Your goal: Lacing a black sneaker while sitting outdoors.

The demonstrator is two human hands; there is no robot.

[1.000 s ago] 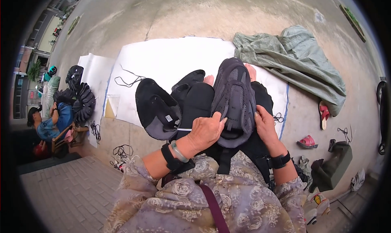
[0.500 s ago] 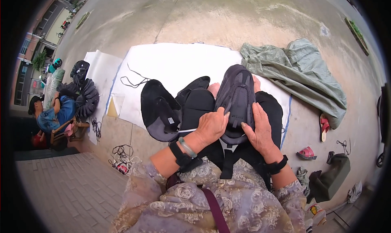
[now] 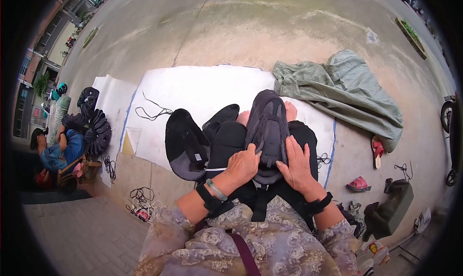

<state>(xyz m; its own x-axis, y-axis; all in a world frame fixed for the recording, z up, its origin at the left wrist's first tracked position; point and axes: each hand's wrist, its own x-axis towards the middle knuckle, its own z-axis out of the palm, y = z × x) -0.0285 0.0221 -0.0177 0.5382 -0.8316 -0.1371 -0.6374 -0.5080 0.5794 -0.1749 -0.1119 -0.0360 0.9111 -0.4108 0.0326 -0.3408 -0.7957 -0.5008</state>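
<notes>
A dark grey and black mesh shoe rests between my thighs, its toe pointing away from me. My left hand is closed on the near left edge of its collar, thumb and fingers pinching there. Along the right side lie the fingers of my right hand, fairly straight, with the thumb over the collar, so the shoe is held between both hands. To the left sits a black shoe piece with a grey lining and a small white label. Another black piece shows beyond my left knee.
White sheeting covers the ground ahead. A green-grey tarp lies at the right, near red sandals. Black cords lie at lower left. Farther left, another person sits beside a pile of black shoes.
The view has shifted slightly, so the scene sits a little lower and more to the left. Both hands keep their places on the shoe; the right fingers look a little more spread.
</notes>
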